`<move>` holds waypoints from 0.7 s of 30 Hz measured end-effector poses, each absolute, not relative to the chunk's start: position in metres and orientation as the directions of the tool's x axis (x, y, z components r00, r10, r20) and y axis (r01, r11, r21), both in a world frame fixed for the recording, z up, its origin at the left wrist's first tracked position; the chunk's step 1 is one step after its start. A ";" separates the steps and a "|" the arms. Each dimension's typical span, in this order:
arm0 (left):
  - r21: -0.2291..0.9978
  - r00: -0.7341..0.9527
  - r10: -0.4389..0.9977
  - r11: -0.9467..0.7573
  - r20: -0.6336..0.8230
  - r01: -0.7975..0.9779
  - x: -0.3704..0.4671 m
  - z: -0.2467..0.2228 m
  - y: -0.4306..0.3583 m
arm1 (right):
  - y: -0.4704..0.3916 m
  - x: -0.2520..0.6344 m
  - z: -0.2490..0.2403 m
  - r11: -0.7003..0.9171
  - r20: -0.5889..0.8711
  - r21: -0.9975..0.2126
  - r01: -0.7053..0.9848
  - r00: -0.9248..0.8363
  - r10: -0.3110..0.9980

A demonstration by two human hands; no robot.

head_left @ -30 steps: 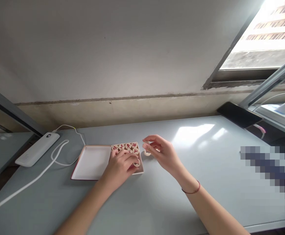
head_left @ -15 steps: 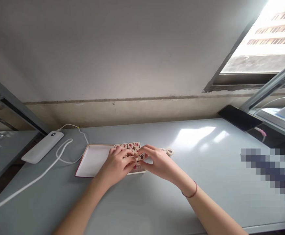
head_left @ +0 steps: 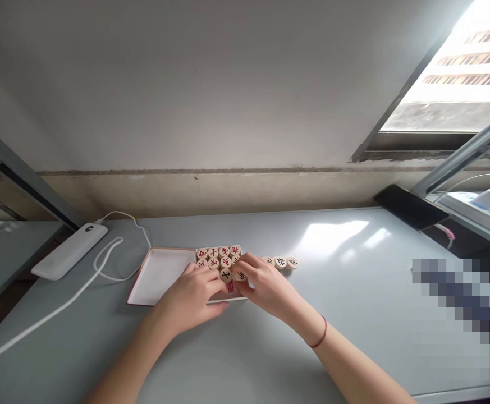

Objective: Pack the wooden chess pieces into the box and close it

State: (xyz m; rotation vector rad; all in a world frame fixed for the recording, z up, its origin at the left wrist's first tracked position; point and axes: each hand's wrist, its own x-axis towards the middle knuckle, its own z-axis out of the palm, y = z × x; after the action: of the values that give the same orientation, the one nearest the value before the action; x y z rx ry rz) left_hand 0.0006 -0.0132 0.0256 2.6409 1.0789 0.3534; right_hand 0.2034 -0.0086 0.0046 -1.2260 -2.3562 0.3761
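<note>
Two hands over an open box of round game pieces

Your right hand (head_left: 265,283) has finger and thumb around a black-marked piece (head_left: 240,276), at the right side of the shallow box (head_left: 221,301). Your left hand (head_left: 196,294) curves over the box's left part, thumb spread away; its fingertips are partly hidden, so whether they grip anything cannot be told. Red-marked pieces (head_left: 224,252) sit in rows along the far side. Another black-marked piece (head_left: 225,275) lies just left of the one you hold.

For good handling, keep that pinch light and the piece level, its mark facing up, and let your left fingers steady its neighbours without crowding your thumb.

The open lid (head_left: 166,275) lies flat on the left. To the right, a short row of pieces (head_left: 280,262) rests on the smooth grey bench (head_left: 333,348), near a patch of glare. A white power bank (head_left: 70,252) and cable (head_left: 46,326) lie far left; a dark phone (head_left: 411,206) is at the far right corner, below a bright window (head_left: 442,109).
</note>
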 end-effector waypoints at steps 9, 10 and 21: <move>0.317 0.703 0.709 -0.681 0.059 0.660 0.005 0.023 -0.017 | -0.008 0.204 0.007 0.573 0.229 -0.424 0.702 -0.529 0.817; 0.319 0.703 0.708 -0.682 0.064 0.658 0.005 0.023 -0.017 | -0.008 0.204 0.006 0.570 0.221 -0.418 0.708 -0.529 0.819; 0.300 0.701 0.713 -0.672 0.014 0.677 0.008 0.026 -0.018 | -0.009 0.201 0.007 0.549 0.187 -0.379 0.745 -0.520 0.834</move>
State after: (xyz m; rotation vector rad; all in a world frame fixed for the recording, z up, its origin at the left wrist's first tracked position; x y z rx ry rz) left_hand 0.0081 -0.0181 0.0264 2.6387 1.1031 0.1884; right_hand 0.2005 -0.0086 0.0071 -1.2958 -2.4427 0.3586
